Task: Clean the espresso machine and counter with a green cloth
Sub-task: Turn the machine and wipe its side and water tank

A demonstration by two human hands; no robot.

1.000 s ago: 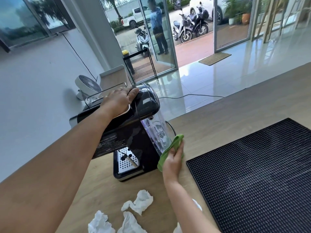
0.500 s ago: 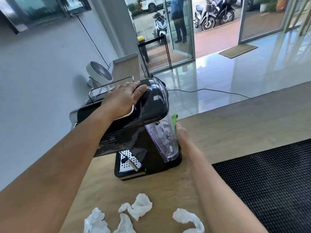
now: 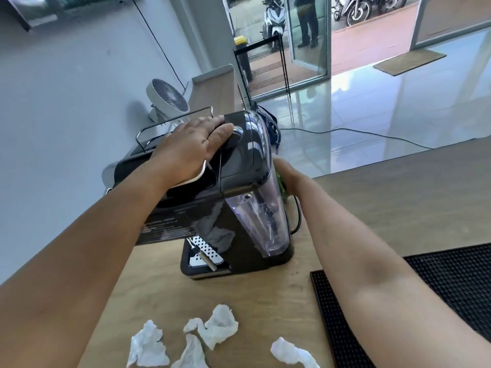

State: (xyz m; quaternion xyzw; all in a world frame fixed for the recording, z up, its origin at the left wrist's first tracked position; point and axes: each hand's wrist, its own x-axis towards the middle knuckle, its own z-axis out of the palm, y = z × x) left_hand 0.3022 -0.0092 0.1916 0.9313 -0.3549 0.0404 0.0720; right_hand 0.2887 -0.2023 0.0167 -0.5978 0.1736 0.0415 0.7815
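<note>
A black espresso machine (image 3: 239,187) with a clear water tank (image 3: 263,224) stands on the wooden counter (image 3: 372,203). My left hand (image 3: 194,147) rests flat on the machine's top, fingers straight. My right hand (image 3: 287,173) reaches behind the tank at the machine's back and presses the green cloth (image 3: 281,185) against it. Only a sliver of the cloth shows between the hand and the tank. The right hand's fingers are hidden behind the machine.
Several crumpled white tissues (image 3: 218,328) lie on the counter in front of the machine. A black rubber bar mat (image 3: 451,274) lies at the right. The machine's power cord (image 3: 297,216) loops behind it. A white fan (image 3: 167,99) sits on the counter's far end.
My right hand has moved with the green cloth from the tank's side up and round to the machine's back. My left hand stays on top. The view has shifted closer.
</note>
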